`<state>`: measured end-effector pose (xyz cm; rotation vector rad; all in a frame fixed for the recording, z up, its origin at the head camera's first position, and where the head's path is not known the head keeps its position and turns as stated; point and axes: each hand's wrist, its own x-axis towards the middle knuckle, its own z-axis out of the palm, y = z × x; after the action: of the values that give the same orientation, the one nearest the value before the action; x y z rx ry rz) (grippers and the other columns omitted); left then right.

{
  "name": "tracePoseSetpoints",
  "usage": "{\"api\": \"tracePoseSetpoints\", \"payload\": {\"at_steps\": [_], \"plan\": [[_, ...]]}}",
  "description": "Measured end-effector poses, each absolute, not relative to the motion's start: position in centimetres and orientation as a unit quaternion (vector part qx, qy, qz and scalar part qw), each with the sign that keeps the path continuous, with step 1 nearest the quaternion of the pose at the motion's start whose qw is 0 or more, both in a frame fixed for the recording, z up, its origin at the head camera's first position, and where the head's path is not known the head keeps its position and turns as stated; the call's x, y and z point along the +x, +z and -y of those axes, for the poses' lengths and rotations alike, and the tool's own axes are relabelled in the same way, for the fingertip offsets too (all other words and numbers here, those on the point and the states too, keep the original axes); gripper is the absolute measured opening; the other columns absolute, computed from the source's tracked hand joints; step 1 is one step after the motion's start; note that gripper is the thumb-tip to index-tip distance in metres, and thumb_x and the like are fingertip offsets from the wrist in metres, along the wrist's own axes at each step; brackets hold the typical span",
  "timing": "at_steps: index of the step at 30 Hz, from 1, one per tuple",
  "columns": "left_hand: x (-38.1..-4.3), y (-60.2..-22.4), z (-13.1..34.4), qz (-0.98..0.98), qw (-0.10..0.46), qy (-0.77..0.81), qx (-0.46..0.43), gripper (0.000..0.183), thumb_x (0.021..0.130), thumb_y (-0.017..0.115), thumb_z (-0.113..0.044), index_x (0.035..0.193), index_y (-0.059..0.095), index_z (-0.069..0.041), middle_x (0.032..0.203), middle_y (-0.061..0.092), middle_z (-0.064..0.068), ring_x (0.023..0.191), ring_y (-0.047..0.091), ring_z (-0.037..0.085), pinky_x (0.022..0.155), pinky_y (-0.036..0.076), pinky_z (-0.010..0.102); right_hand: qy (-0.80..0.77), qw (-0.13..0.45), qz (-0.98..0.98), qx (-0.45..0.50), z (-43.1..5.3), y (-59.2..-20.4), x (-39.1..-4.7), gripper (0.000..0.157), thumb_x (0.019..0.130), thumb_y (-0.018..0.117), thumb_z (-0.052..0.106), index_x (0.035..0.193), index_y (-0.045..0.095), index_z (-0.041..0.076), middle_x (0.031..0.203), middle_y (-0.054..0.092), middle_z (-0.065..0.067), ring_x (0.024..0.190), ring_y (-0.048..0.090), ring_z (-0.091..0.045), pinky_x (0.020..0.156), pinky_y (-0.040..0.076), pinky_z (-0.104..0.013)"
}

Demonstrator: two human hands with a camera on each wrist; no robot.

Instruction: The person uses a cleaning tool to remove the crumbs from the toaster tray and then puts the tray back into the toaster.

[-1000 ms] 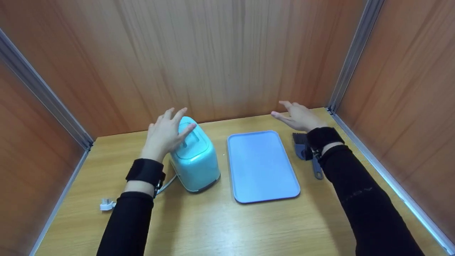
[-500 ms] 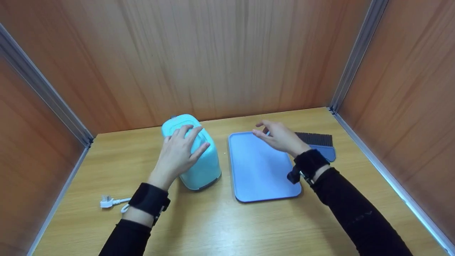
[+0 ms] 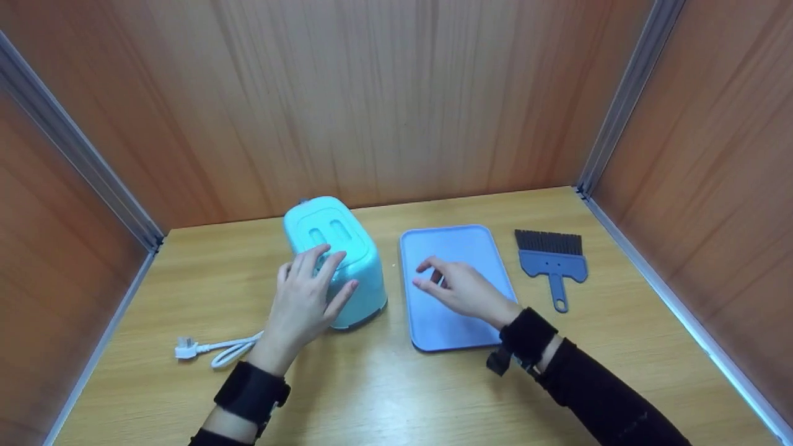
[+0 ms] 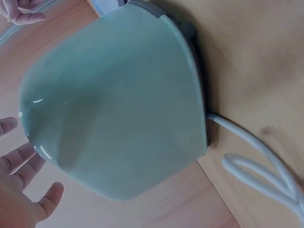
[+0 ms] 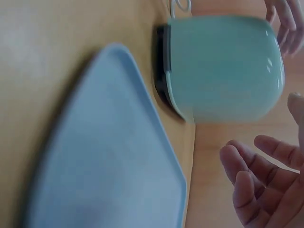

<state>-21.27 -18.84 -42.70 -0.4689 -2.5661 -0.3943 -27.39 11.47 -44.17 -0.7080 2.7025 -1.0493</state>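
A teal toaster (image 3: 365, 272) with a rounded top and two slot-shaped marks stands left of centre on the table. My left hand (image 3: 302, 298) hovers over its near end, fingers spread and holding nothing; in the left wrist view the fingertips (image 4: 56, 192) lie beside the toaster's top edge, and contact is hard to judge. To the right lies a shallow blue tray (image 3: 427, 328). Above that tray hangs my right hand (image 3: 461, 288), its fingers loosely bent around nothing. The right wrist view shows the tray's raised rim (image 5: 142, 95) beside the toaster (image 5: 223, 71).
A blue brush (image 3: 554, 265) with dark bristles lies right of the tray, handle toward me. The toaster's white cord (image 3: 230, 352) loops on the left and ends in a plug (image 3: 186, 350). Wooden walls (image 3: 396, 105) enclose the table at the back and both sides.
Both hands have drawn back toward me. The left slid off the toaster's top to its near end; the right moved left from above the brush to above the tray, uncovering the brush.
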Motion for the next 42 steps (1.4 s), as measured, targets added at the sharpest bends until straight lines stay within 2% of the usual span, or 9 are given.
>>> {"api": "tracePoseSetpoints", "payload": {"at_steps": [6,9,13,16,21,26,34,42], "plan": [[-20.9,-44.4,18.9,0.932,0.273,-0.165,-0.171,0.056,0.101,0.073,-0.047,0.148,0.061,-0.02,0.156,0.052,0.02,0.144,0.049,0.044,0.112,0.043,0.068,-0.382,0.096,-0.872,-0.291,-9.1,-46.6,-24.9,0.042,0.112,0.053,0.049,0.131,0.068,0.015,0.1,0.077,-0.011,0.073,0.065,-0.01,0.066,0.056,-0.027],[-20.9,-45.1,18.9,0.929,0.281,-0.167,-0.173,0.057,0.101,0.073,-0.046,0.15,0.059,-0.021,0.158,0.048,0.021,0.145,0.047,0.046,0.111,0.044,0.069,-0.416,0.118,-0.85,-0.302,-7.7,-48.0,-24.0,0.04,0.113,0.053,0.042,0.129,0.069,0.009,0.097,0.077,-0.014,0.072,0.071,-0.019,0.065,0.057,-0.025],[-21.0,-45.7,18.9,0.926,0.288,-0.172,-0.172,0.058,0.1,0.074,-0.045,0.151,0.058,-0.021,0.161,0.044,0.02,0.146,0.045,0.045,0.11,0.045,0.07,-0.473,0.176,-0.817,-0.278,-5.7,-49.7,-22.8,0.039,0.114,0.054,0.039,0.128,0.067,0.005,0.094,0.077,-0.018,0.074,0.077,-0.032,0.063,0.063,-0.031],[-21.1,-46.1,18.7,0.923,0.294,-0.18,-0.172,0.058,0.1,0.075,-0.043,0.151,0.057,-0.021,0.161,0.044,0.02,0.147,0.042,0.045,0.11,0.046,0.071,-0.508,0.211,-0.798,-0.246,-4.4,-50.7,-22.2,0.04,0.113,0.054,0.041,0.127,0.067,0.006,0.093,0.077,-0.016,0.07,0.077,-0.027,0.06,0.064,-0.036],[-21.4,-46.8,18.2,0.915,0.314,-0.182,-0.176,0.057,0.101,0.074,-0.039,0.151,0.057,-0.018,0.158,0.048,0.021,0.148,0.042,0.045,0.109,0.046,0.073,-0.568,0.246,-0.765,-0.18,-2.7,-52.0,-21.8,0.042,0.114,0.053,0.041,0.129,0.062,0.003,0.087,0.077,-0.013,0.063,0.072,-0.016,0.054,0.063,-0.032],[-21.6,-47.6,18.0,0.909,0.339,-0.168,-0.176,0.056,0.1,0.075,-0.037,0.149,0.058,-0.016,0.156,0.051,0.022,0.147,0.044,0.045,0.107,0.048,0.073,-0.641,0.27,-0.711,-0.106,-1.4,-52.8,-21.9,0.042,0.113,0.055,0.039,0.128,0.057,0.0,0.081,0.074,-0.011,0.058,0.071,-0.015,0.054,0.063,-0.03],[-22.0,-48.3,18.1,0.893,0.381,-0.144,-0.19,0.061,0.095,0.082,-0.031,0.148,0.057,-0.015,0.153,0.053,0.023,0.145,0.047,0.046,0.099,0.053,0.067,-0.697,0.274,-0.662,-0.04,-0.3,-53.3,-22.3,0.045,0.113,0.053,0.04,0.135,0.052,0.0,0.075,0.07,-0.007,0.056,0.069,-0.012,0.053,0.061,-0.023],[-22.0,-48.5,18.2,0.894,0.378,-0.145,-0.192,0.062,0.095,0.083,-0.028,0.15,0.056,-0.016,0.154,0.052,0.023,0.145,0.046,0.045,0.101,0.052,0.067,-0.754,0.293,-0.588,0.02,0.6,-53.4,-22.9,0.044,0.115,0.051,0.036,0.136,0.048,-0.002,0.07,0.07,-0.004,0.055,0.068,-0.008,0.055,0.06,-0.02]]}}
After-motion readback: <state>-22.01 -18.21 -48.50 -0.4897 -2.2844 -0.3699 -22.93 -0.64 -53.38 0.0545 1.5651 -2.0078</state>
